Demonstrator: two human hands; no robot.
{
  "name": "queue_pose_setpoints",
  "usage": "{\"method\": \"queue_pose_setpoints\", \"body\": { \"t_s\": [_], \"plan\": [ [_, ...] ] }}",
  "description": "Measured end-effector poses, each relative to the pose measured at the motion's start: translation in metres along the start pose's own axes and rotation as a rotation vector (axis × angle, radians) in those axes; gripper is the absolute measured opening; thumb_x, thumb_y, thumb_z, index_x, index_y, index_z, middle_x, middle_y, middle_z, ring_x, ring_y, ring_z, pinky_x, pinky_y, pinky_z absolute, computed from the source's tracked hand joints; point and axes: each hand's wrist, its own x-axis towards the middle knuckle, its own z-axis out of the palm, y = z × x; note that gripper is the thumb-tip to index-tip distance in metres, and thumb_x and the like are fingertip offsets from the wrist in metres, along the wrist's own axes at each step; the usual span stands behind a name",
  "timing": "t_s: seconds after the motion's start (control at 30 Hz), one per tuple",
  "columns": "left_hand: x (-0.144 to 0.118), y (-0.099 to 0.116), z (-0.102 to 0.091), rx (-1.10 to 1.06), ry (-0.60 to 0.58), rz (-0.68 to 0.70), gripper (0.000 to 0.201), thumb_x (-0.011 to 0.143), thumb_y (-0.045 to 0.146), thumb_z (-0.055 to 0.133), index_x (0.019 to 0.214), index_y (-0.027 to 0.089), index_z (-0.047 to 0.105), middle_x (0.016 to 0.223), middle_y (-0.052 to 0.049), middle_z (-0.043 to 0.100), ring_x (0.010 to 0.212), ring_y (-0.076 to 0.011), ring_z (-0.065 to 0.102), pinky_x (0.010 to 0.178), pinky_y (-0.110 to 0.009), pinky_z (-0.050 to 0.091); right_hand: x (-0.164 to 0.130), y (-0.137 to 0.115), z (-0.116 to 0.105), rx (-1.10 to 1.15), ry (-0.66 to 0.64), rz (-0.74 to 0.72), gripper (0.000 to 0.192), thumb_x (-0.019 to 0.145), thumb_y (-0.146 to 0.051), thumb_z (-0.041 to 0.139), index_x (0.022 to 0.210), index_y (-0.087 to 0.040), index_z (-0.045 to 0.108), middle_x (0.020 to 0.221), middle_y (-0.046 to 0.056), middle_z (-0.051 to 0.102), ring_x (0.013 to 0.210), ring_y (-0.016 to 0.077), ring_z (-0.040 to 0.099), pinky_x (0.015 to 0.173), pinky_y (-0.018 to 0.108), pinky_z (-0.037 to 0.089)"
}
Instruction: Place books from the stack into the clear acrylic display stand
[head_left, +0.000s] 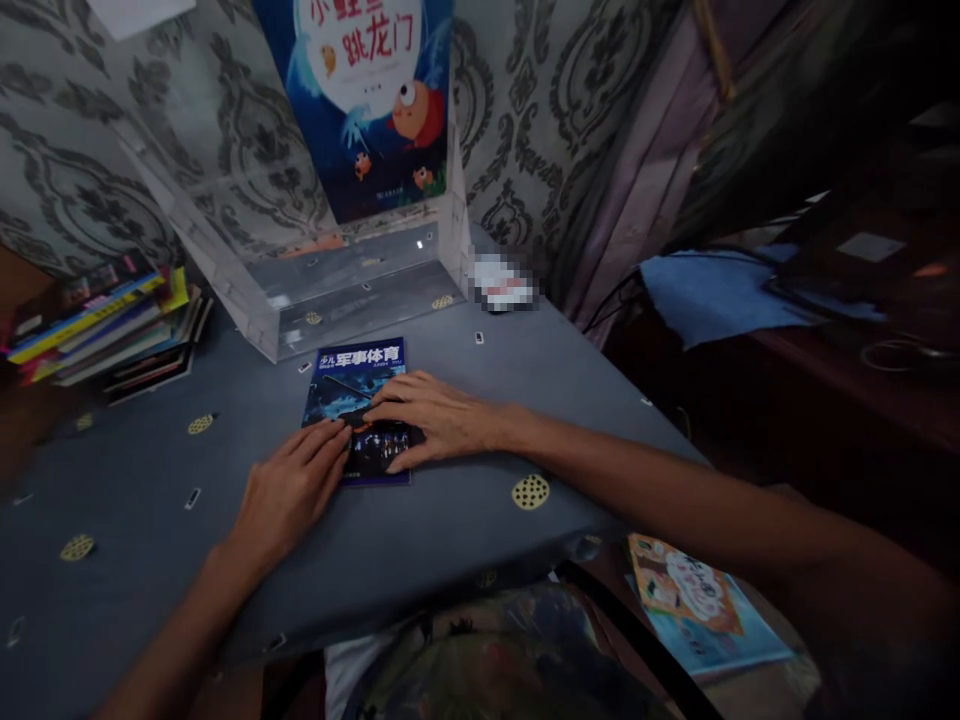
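A thin dark-blue book (335,392) with white Chinese characters across its top lies closed on the grey patterned tablecloth. My left hand (294,482) rests flat along the lower left edge of the cover, its fingers stretched out together. From the right, my right hand (439,418) lies over the middle of the cover with its fingers spread. Neither hand grips the book. Part of the lower cover is hidden beneath the fingers.
Behind the book stands a clear plastic box or stand (360,310), with a blue picture book (367,110) upright at its back. A stack of books (112,325) sits at the left. A blurred-out object (501,282) lies right of the stand. Another picture book (705,610) shows below the table's right edge.
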Motion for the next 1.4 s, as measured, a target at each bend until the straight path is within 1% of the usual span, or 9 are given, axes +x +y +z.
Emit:
{"method": "queue_pose_setpoints", "body": {
  "t_s": [0.2,0.37,0.47,0.57,0.67,0.87,1.03,1.23,1.4],
  "plan": [
    [0.012,-0.007,0.004,0.012,-0.074,-0.094,0.041,0.105,0.033,0.035,0.112,0.015,0.071,0.113,-0.011,0.075,0.095,-0.0252,0.072,0.069,-0.038,0.061,-0.002,0.031,-0.005,-0.056,0.084,0.229,0.060,0.089,-0.056,0.068,0.135,-0.017,0.059,0.144,0.016,0.054,0.137,0.0302,0.045,0.113,0.051,0.033],
    [0.047,0.014,0.001,-0.030,-0.195,-0.202,0.038,0.103,0.042,0.043,0.110,0.017,0.070,0.115,-0.011,0.072,0.105,-0.0278,0.066,0.080,-0.039,0.058,0.000,0.048,-0.009,-0.062,0.084,0.343,0.063,0.092,-0.057,0.063,0.141,-0.019,0.054,0.155,0.017,0.042,0.145,0.0330,0.036,0.116,0.055,0.031],
    [0.068,0.031,-0.004,0.017,-0.310,-0.267,0.041,0.100,0.050,0.048,0.107,0.016,0.070,0.109,-0.012,0.071,0.102,-0.0310,0.066,0.077,-0.040,0.056,0.002,0.048,-0.014,-0.070,0.070,0.356,0.060,0.095,-0.053,0.061,0.142,-0.017,0.052,0.155,0.018,0.041,0.145,0.0313,0.036,0.117,0.052,0.031],
    [0.079,0.043,-0.009,0.061,-0.404,-0.280,0.047,0.097,0.055,0.050,0.107,0.012,0.068,0.106,-0.016,0.070,0.100,-0.0337,0.065,0.071,-0.041,0.056,0.004,0.043,-0.018,-0.092,0.081,0.360,0.055,0.096,-0.050,0.061,0.136,-0.013,0.056,0.143,0.019,0.053,0.134,0.0305,0.046,0.112,0.049,0.036],
    [0.080,0.047,-0.016,0.080,-0.488,-0.304,0.043,0.097,0.053,0.052,0.104,0.013,0.066,0.108,-0.016,0.068,0.102,-0.0333,0.065,0.070,-0.039,0.055,0.005,0.037,-0.022,-0.120,0.136,0.377,0.044,0.096,-0.048,0.060,0.120,-0.012,0.066,0.117,0.015,0.064,0.114,0.0282,0.054,0.102,0.044,0.042],
    [0.074,0.051,-0.027,0.105,-0.615,-0.373,0.030,0.100,0.038,0.047,0.104,0.015,0.065,0.108,-0.013,0.068,0.105,-0.0310,0.066,0.071,-0.036,0.054,0.002,0.032,-0.019,-0.121,0.214,0.399,0.033,0.099,-0.042,0.057,0.101,-0.012,0.070,0.092,0.009,0.064,0.093,0.0227,0.055,0.089,0.036,0.042],
    [0.072,0.057,-0.026,0.108,-0.600,-0.356,0.032,0.102,0.032,0.040,0.102,0.013,0.067,0.106,-0.015,0.069,0.101,-0.0313,0.069,0.073,-0.037,0.054,0.000,0.031,-0.017,-0.142,0.253,0.358,0.026,0.100,-0.034,0.057,0.099,-0.012,0.071,0.093,0.009,0.066,0.092,0.0221,0.056,0.088,0.035,0.043],
    [0.072,0.053,-0.028,0.094,-0.600,-0.344,0.037,0.103,0.027,0.035,0.102,0.014,0.069,0.107,-0.014,0.072,0.093,-0.0296,0.072,0.071,-0.035,0.053,0.001,0.029,-0.014,-0.065,0.361,0.222,0.023,0.101,-0.028,0.053,0.099,-0.013,0.070,0.094,0.008,0.068,0.092,0.0206,0.059,0.098,0.039,0.043],
    [0.074,0.048,-0.031,0.099,-0.611,-0.332,0.038,0.102,0.025,0.033,0.099,0.016,0.069,0.103,-0.012,0.073,0.086,-0.0295,0.074,0.065,-0.034,0.051,0.002,0.024,-0.014,-0.009,0.397,0.130,0.023,0.101,-0.026,0.050,0.095,-0.014,0.069,0.087,0.006,0.067,0.085,0.0193,0.058,0.092,0.038,0.045]
  ]
}}
